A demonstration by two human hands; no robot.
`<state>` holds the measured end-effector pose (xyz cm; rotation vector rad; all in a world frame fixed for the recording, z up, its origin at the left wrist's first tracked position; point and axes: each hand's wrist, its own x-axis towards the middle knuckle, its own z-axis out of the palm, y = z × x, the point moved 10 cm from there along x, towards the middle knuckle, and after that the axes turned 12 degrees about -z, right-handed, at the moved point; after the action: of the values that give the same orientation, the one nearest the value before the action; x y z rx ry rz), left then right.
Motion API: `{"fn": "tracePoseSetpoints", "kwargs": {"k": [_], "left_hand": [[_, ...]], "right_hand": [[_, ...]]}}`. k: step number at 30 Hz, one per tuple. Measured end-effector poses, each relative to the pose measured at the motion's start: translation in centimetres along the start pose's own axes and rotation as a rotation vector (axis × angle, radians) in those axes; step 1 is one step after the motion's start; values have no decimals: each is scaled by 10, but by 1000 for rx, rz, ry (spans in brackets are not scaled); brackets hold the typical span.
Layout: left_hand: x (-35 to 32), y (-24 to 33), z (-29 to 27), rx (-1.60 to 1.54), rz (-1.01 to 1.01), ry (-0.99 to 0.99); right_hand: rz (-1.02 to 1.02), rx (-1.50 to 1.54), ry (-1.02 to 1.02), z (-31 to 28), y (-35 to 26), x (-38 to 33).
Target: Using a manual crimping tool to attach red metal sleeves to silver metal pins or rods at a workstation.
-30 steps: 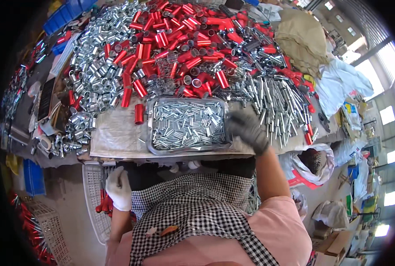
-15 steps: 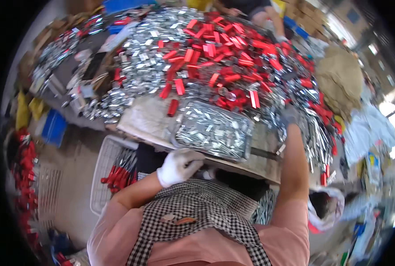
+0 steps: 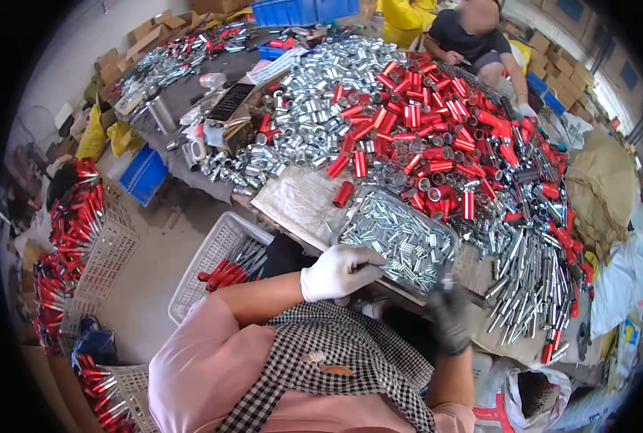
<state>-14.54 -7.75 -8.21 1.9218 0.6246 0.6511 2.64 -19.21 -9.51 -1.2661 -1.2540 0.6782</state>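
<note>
My left hand [image 3: 341,273], in a white glove, is at the near edge of a metal tray [image 3: 341,232] full of small silver pins [image 3: 401,238]. Its fingers are curled together with thumb against fingertips; what they hold, if anything, is hidden. My right hand [image 3: 448,316], in a dark grey glove, is by the tray's near right corner. Motion smears its fingers, and a small shiny spot shows at their tips. Beyond the tray lies a heap of red metal tubes [image 3: 412,115]. Left of those are piled short silver sleeves [image 3: 328,79].
Long silver rods [image 3: 523,281] lie spread to the right. A white plastic basket [image 3: 188,283] with red-handled tools stands lower left, and further baskets of red-handled tools [image 3: 108,224] are beyond it. A co-worker [image 3: 473,43] sits across the table. A white sack [image 3: 505,400] stands lower right.
My right hand has drawn back from the heap at the right of the tray to the tray's near corner. My left hand stays curled by the near edge. The view has turned.
</note>
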Motion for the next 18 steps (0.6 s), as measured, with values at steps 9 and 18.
{"fn": "tracePoseSetpoints", "kwargs": {"k": [9, 18], "left_hand": [[12, 41, 44, 31, 10, -186], [24, 68, 67, 17, 104, -237]], "right_hand": [[216, 553, -9, 57, 31, -32], [98, 526, 221, 19, 24, -37]]}}
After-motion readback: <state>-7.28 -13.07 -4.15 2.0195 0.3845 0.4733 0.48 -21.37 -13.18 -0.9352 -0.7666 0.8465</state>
